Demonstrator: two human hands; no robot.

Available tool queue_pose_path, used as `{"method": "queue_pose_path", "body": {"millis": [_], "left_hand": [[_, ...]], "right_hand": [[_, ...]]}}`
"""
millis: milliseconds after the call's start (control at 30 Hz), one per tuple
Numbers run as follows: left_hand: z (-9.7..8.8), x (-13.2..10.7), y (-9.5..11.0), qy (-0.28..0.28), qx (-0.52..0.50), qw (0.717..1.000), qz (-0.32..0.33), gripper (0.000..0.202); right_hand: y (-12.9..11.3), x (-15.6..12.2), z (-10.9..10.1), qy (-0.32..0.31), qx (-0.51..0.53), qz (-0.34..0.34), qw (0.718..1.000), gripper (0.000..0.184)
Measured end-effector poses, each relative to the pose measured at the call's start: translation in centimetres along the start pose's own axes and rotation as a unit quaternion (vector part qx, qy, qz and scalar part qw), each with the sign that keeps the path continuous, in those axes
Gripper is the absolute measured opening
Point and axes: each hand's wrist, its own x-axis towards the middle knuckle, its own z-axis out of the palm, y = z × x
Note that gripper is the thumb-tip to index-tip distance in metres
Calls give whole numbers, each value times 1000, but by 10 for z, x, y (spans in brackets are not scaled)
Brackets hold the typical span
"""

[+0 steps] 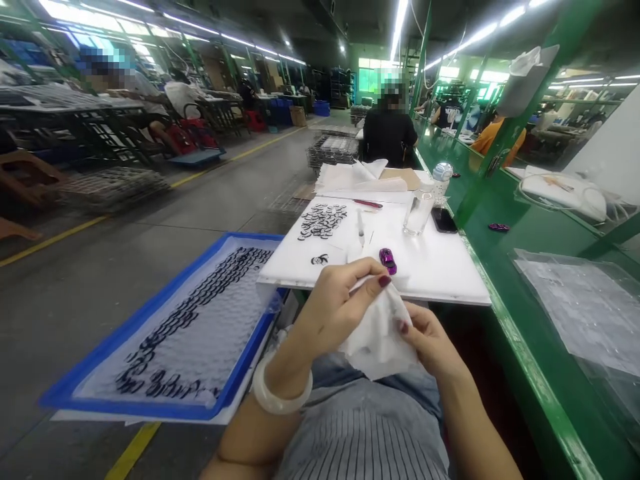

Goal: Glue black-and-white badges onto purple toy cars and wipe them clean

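Observation:
Over my lap, both hands are pinched on a white cloth (pixel 377 337). My left hand (pixel 337 307) grips its upper edge with closed fingers and wears a pale bangle at the wrist. My right hand (pixel 430 340) holds the cloth's right side, thumb pressed on it. Whether a small part sits inside the cloth is hidden. Just beyond my hands, a small purple toy car (pixel 388 260) rests on the white board (pixel 440 267). A heap of small black parts (pixel 323 221) lies further back on it.
A blue tray (pixel 165 333) lined with rows of black parts sits at my left. On the board stand a clear bottle (pixel 419 208), a syringe (pixel 361 227), a red pen (pixel 367 203) and a phone (pixel 443 220). A green bench (pixel 520 267) runs along the right. A person sits ahead.

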Motion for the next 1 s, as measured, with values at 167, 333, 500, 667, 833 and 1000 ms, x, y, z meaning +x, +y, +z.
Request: {"method": "queue_pose_path", "body": {"millis": [167, 333, 500, 667, 833, 1000], "left_hand": [[-5, -18, 2, 37, -12, 999, -22, 20], [-14, -25, -7, -3, -47, 997, -55, 19], [-24, -20, -28, 0, -94, 988, -124, 37], [-27, -2, -60, -8, -99, 982, -160, 37], [-34, 16, -88, -11, -97, 983, -157, 37], [-25, 25, -108, 51, 60, 985, -154, 17]], "right_hand": [[14, -10, 4, 28, 6, -19, 999, 43], [22, -12, 6, 4, -5, -11, 1000, 43], [28, -3, 3, -17, -1, 4, 1000, 43], [31, 14, -7, 30, -3, -2, 1000, 49], [20, 24, -22, 127, -95, -76, 984, 35], [-12, 28, -57, 413, -149, -120, 891, 24]]}}
